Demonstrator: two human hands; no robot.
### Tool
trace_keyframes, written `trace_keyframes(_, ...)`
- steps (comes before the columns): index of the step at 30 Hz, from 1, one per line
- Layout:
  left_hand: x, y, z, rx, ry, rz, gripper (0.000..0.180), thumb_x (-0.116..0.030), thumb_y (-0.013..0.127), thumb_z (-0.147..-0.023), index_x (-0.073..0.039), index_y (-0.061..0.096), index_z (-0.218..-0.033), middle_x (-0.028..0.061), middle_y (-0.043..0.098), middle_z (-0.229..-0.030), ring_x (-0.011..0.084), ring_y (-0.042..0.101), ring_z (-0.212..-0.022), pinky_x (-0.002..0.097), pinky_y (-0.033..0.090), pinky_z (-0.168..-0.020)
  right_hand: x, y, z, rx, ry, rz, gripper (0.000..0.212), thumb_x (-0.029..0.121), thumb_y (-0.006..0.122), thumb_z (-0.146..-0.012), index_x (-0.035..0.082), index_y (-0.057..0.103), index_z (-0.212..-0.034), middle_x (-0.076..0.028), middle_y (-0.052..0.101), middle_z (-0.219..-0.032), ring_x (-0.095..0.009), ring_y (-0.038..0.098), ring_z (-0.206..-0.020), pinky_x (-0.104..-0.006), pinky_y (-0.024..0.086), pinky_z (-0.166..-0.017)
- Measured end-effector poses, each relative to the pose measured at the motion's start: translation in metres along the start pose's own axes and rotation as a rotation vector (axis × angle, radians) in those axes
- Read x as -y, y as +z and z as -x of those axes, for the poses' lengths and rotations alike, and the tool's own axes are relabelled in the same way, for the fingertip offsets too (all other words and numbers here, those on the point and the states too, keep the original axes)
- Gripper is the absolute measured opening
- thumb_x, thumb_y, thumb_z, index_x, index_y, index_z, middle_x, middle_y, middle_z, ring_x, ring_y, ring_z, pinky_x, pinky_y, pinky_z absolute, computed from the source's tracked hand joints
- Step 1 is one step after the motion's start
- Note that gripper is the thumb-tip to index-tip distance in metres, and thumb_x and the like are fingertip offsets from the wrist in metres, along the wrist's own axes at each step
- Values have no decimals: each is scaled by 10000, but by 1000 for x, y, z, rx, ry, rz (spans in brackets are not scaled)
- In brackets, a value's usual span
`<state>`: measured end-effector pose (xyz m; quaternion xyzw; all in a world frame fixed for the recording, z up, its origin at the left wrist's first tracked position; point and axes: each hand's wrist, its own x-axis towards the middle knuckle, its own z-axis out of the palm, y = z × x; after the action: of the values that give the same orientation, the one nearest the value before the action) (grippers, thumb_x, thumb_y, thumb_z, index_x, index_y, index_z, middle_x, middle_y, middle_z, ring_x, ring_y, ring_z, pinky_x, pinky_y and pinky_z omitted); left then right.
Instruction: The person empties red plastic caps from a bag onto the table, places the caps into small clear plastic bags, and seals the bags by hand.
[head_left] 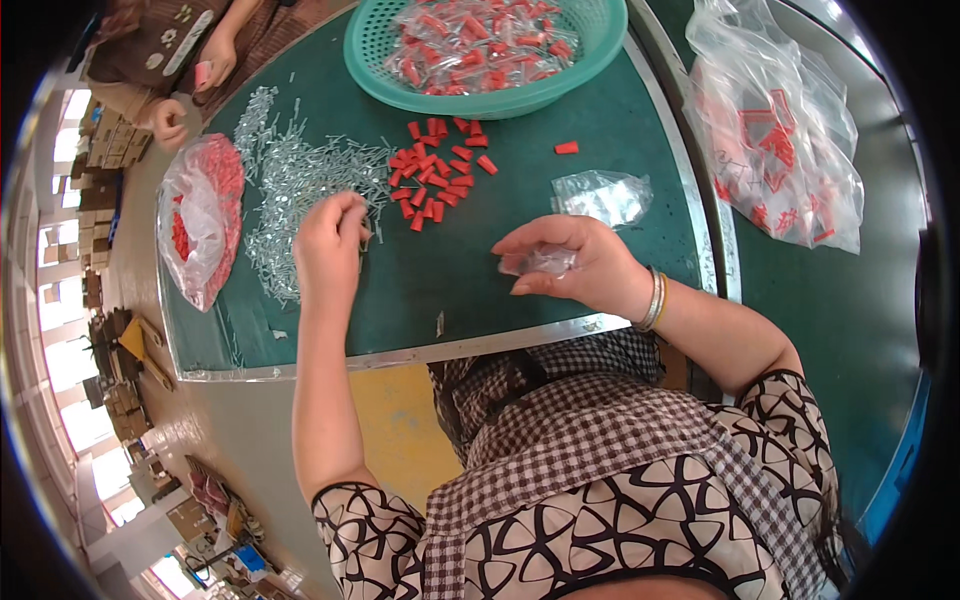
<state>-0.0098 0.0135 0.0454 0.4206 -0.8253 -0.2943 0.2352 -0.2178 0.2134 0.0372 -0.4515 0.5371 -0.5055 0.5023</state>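
Observation:
My left hand (pixel 328 240) is at the right edge of a heap of small silver screws (pixel 315 170) on the green tabletop. Its fingers are curled together, and whatever they hold is hidden. In my right hand (pixel 595 262), a small clear plastic bag (pixel 548 261) is pinched between thumb and fingers above the table. Red tapered plastic plugs (pixel 437 180) lie scattered just beyond and between my hands. One stray red plug (pixel 566 147) sits apart to the right. Beyond my right hand rests a stack of flat clear bags (pixel 602 196).
At the far side stands a green basket (pixel 480 104) of bagged red pieces. An open plastic bag (pixel 205 235) of red plugs lies left; a large clear bag (pixel 780 150) lies right, across a metal table edge (pixel 715 190). Another person's hands (pixel 215 65) work at far left.

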Motion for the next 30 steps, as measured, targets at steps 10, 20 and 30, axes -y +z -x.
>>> trace_keyframes(10, -74, 11, 61, 136, 255, 238, 131, 39, 701, -795, -24, 676, -907, 79, 652, -845, 181, 610, -646, 273, 476, -564, 0, 2, 0, 7, 59, 52, 399, -24, 775, -765, 44, 662, -1142, -50, 690, -1015, -117, 651, -964, -272, 533, -875)
trace_keyframes(20, -96, 22, 66, 207, 379, 172, 200, 23, 724, -784, -47, 675, -965, 94, 656, -849, 231, 642, -693, 316, 510, -588, 1, 2, 3, 9, -31, 132, 416, 102, 818, -749, 43, 672, -1134, -66, 707, -997, -142, 673, -935, -286, 536, -860)
trace_keyframes(30, -59, 2, 64, -9, 199, 320, 164, 80, 684, -797, -4, 690, -938, 64, 636, -877, 126, 586, -694, 228, 461, -597, 3, -3, 6, 118, -73, -211, 391, 81, 790, -791, 37, 660, -1157, -47, 693, -1103, -116, 648, -1020, -270, 530, -884)
